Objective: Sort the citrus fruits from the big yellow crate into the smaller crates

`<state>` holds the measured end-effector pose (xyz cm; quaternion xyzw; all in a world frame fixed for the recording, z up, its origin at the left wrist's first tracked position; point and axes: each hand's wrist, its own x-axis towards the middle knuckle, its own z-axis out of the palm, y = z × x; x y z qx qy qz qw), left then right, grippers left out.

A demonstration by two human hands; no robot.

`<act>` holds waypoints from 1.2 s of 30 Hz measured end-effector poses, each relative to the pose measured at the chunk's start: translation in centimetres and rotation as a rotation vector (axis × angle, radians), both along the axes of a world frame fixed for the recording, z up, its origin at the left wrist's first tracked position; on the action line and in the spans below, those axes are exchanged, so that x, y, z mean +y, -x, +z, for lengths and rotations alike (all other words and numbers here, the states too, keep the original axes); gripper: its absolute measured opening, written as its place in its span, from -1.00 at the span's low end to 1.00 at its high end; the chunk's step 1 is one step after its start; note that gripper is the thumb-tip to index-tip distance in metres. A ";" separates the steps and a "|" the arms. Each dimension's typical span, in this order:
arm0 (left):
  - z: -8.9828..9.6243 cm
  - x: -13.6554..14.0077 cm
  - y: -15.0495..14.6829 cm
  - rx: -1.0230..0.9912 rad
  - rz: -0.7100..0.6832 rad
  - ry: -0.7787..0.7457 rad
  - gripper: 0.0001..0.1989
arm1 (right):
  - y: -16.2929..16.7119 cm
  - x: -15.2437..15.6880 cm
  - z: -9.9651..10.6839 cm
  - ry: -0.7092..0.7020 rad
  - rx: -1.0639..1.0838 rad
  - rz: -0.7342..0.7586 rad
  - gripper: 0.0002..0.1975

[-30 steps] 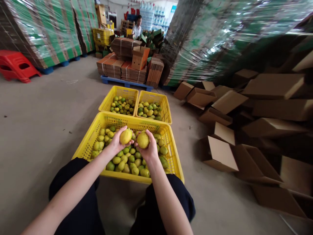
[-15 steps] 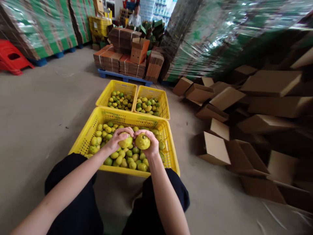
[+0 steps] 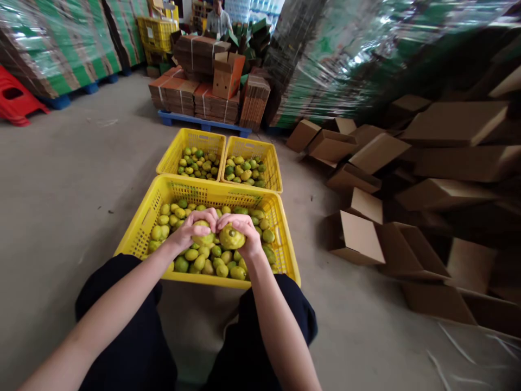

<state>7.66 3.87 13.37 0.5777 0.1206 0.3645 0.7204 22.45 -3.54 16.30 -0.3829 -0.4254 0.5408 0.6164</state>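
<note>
Over the large yellow crate (image 3: 288,239), my left hand (image 3: 188,231) is closed around a yellow-green lemon (image 3: 202,233). My right hand (image 3: 249,236) grips a second, knobbly lemon (image 3: 232,237), whose stem end faces me. The fingertips of both hands meet or nearly meet between the two fruits. Below them the crate holds many loose yellow and green lemons (image 3: 220,264), partly hidden by my hands and forearms.
Beyond the big crate stand two smaller yellow crates (image 3: 169,155) with lemons inside. Flattened cartons (image 3: 175,92) lie on a blue pallet (image 3: 203,124) behind, near a person (image 3: 220,21). Open cardboard boxes (image 3: 360,236) are heaped at the right. A red stool (image 3: 18,98) is at far left.
Both hands have shifted slightly left, still holding the lemons. The right lemon has turned a little, bringing its stem end more toward me. The view has tilted slightly down.
</note>
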 end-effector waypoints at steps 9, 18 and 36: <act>-0.1 0.0 -0.3 -0.068 -0.009 0.037 -0.82 | 0.2 0.3 -0.3 -0.055 0.052 -0.019 -0.68; 0.5 -0.4 -1.2 -0.129 0.117 0.388 -0.86 | 0.9 0.7 -0.8 0.054 0.303 -0.051 -0.65; 1.8 1.0 -1.5 -0.043 0.235 1.028 -0.74 | 0.1 1.6 -0.7 0.448 0.699 -0.235 -0.89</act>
